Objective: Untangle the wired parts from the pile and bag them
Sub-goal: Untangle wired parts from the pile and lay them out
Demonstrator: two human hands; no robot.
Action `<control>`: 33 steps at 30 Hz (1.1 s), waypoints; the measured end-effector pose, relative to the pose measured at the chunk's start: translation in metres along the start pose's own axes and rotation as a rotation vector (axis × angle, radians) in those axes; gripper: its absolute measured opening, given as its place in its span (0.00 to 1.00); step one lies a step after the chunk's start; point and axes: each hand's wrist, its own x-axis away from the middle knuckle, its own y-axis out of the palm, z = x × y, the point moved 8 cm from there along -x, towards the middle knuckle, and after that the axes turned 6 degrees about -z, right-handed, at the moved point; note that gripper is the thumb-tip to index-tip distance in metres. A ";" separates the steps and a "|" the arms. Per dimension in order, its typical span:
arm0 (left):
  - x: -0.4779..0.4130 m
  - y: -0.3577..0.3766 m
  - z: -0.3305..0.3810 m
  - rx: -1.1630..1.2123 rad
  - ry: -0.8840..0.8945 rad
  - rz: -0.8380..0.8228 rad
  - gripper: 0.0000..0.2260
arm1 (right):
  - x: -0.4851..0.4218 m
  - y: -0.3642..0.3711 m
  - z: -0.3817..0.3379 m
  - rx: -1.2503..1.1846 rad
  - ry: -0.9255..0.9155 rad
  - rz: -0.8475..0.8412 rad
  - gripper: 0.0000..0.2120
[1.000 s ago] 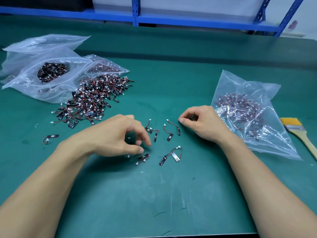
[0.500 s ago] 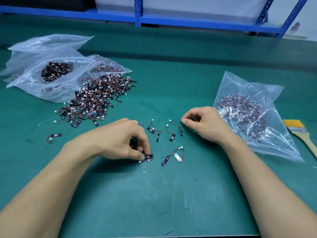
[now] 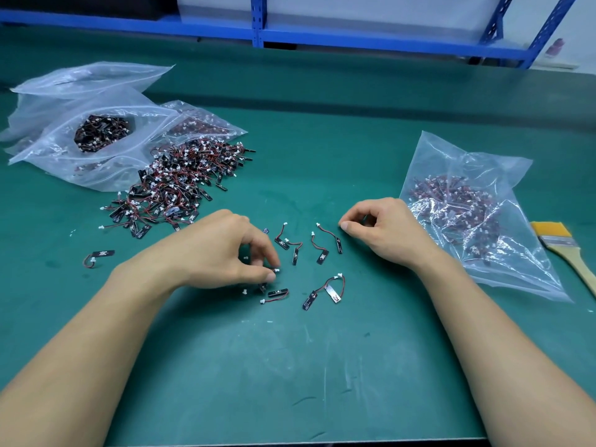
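Now the left hand [image 3: 219, 250] has dropped onto the scatter. A second ago it hovered with curled fingers above the parts, and at this moment its thumb and forefinger are closed on one wired part [image 3: 274, 271], whose white connector shows at the fingertips. A neighbouring part [image 3: 278, 293] lies free just below it on the green surface [image 3: 290, 366]. That suggests one piece is being separated from its neighbour, so the untangling is under way but this piece is not yet bagged. The right hand [image 3: 383, 233] has hardly moved. Its fingers are curled with thumb and forefinger tips together beside the loose parts [image 3: 322, 250], and nothing shows between them. The tangled pile [image 3: 180, 182] sits well to the left, still large, so most of the job looks to be ahead. Just behind the pile an open bag [image 3: 48, 150] holds a dark clump of the same parts in its mouth. A flat bag [image 3: 90, 79] behind that looks empty, though I cannot be sure, and a third bag [image 3: 209, 122] half under the open one shows reddish wires through the plastic. To the right, just beyond the right hand, the right-side bag [image 3: 451, 156] holds a spread layer of parts, and a brush [image 3: 561, 243] lies beside it.
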 end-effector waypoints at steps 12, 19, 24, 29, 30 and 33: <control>-0.002 0.013 0.025 0.004 0.133 -0.071 0.16 | 0.000 0.000 0.001 0.002 0.011 0.003 0.05; -0.008 0.024 0.023 0.018 0.167 -0.097 0.06 | 0.000 0.000 0.000 0.011 0.015 -0.004 0.04; -0.011 0.026 0.021 0.000 0.164 -0.076 0.06 | -0.001 0.000 0.000 0.015 0.017 -0.007 0.04; -0.011 0.028 0.025 -0.059 0.168 -0.047 0.06 | -0.001 0.001 0.001 0.016 0.010 -0.012 0.06; -0.011 0.028 0.026 -0.078 0.161 -0.032 0.06 | -0.001 0.001 0.001 0.015 0.009 -0.011 0.06; -0.010 0.025 0.027 -0.130 0.135 0.011 0.09 | 0.000 0.000 0.001 0.021 0.008 -0.010 0.05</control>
